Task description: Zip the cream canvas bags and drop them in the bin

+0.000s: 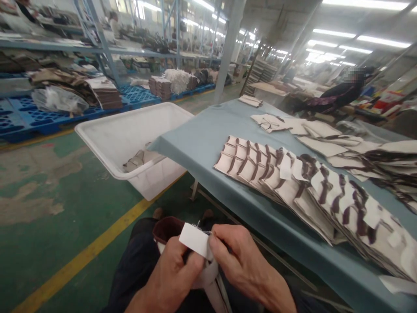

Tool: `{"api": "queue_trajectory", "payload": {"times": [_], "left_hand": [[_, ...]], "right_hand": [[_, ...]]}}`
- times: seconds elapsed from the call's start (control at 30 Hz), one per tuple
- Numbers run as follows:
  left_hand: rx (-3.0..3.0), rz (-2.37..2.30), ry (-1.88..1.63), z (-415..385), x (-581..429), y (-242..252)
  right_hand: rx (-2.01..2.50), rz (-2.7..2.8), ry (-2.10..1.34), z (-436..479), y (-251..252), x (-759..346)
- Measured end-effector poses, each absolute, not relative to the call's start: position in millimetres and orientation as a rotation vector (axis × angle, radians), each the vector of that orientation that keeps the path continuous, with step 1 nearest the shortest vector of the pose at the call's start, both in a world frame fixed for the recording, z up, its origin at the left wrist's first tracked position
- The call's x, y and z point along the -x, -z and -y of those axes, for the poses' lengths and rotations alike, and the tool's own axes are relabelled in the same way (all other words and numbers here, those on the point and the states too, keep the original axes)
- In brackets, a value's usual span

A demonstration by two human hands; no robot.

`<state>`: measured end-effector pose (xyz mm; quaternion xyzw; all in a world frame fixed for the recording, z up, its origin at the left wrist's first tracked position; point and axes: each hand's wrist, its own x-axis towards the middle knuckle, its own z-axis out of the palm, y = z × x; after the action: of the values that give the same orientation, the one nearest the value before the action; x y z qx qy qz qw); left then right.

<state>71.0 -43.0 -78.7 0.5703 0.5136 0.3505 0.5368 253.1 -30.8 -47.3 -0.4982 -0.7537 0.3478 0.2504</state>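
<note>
Over my lap, my left hand (177, 267) is closed round a cream and dark-brown fabric piece (168, 229), with a blank white label (194, 240) standing up by its thumb. My right hand (239, 256) pinches at the label's right end, where loose thread ends (198, 225) stick up. Whether its fingertips hold thread or the label's edge I cannot make out. A pale strip of the same fabric hangs down between both wrists. Beside my hands, to the right, is a table with a blue-grey cover (195, 139).
Overlapping cream and brown fabric pieces (247, 161), several with white labels, lie along the table. More pieces (342, 143) are piled behind them. A white plastic tub (107, 126) stands left of the table with some fabric inside. A person (342, 93) is at the far right.
</note>
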Motion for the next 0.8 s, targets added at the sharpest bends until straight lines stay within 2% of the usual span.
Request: {"api": "queue_trajectory", "payload": {"times": [0.13, 0.3, 0.43, 0.6, 0.8], "left_hand": [[-1.486, -1.153, -0.817, 50.9, -71.2, 76.1], [-1.643, -1.089, -0.773, 56.7, -69.0, 76.3], [-1.713, -1.059, -0.781, 59.1, -66.4, 74.6], [-1.637, -1.012, -0.744, 64.8, -64.4, 68.0], [-1.59, -1.076, -0.67, 71.2, -60.5, 66.6]], "right_hand": [[1.352, 2.187, -0.627, 40.6, 47.6, -250.1], [1.446, 2.223, -0.526, 45.1, 45.4, -247.1], [1.523, 2.09, -0.656, 46.1, 43.3, -247.3], [1.27, 1.942, -1.0, 47.5, 40.5, -242.7], [1.113, 1.805, -1.103, 52.7, 45.9, -232.1]]}}
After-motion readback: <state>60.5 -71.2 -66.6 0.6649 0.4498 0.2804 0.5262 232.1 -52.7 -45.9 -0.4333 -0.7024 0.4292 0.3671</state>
